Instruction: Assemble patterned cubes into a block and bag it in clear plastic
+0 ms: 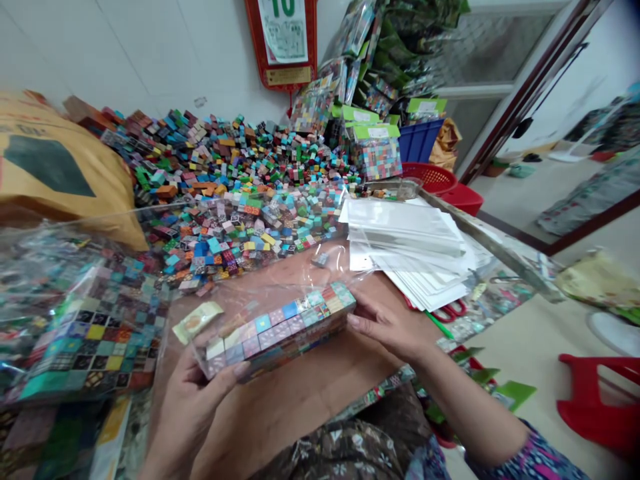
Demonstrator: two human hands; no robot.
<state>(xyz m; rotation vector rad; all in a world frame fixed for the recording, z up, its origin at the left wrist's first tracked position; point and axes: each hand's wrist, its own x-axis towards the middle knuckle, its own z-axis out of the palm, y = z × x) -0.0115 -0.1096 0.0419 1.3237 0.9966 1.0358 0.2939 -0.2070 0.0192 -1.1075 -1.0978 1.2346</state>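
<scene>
A long block of small patterned cubes (290, 330), set in tight rows, lies tilted between my hands over the brown board (295, 407). Clear plastic film (280, 283) spreads around and beyond it, shining in places. My left hand (195, 400) grips the block's near left end, thumb along its front side. At the opposite end, my right hand (385, 330) holds the corner with thumb and fingers. A small cream packet (199, 321) rests just beyond my left hand; whether it is under the film I cannot tell.
Loose coloured cubes (225, 167) are heaped along the wall. A bagged cube stack (100, 340) stands at left, below a yellow sack (60, 160). White sheets (410, 233), red-handled scissors (450, 311) and a green pen (440, 325) lie right. A red stool (600, 400) stands on the floor.
</scene>
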